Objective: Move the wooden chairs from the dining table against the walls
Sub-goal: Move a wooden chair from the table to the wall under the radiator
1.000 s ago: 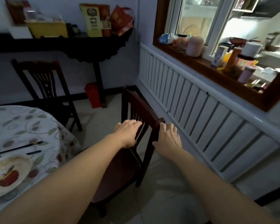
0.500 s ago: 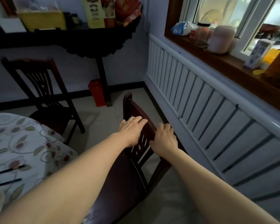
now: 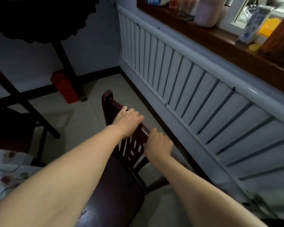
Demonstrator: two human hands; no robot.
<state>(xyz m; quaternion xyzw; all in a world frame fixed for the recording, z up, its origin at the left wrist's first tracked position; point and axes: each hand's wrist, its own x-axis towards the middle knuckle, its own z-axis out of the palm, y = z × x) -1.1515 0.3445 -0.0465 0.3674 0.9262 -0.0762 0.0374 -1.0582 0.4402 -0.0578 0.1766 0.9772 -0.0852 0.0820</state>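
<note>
A dark reddish wooden chair stands in front of me, its slatted back turned toward the white slatted wall panel on the right. My left hand grips the top rail of the chair's back. My right hand grips the same rail nearer to me, at its corner. A floor gap separates the chair's back from the panel. A second dark wooden chair stands at the left. The dining table's floral cloth shows at the lower left.
A red box sits on the floor by the leg of a dark console table against the far wall. A wooden window sill above the panel holds several jars and cartons. Pale floor tiles lie between the two chairs.
The chair has shifted toward the panelled wall on the right and I have leaned in over it. Both hands keep their hold on the top rail.
</note>
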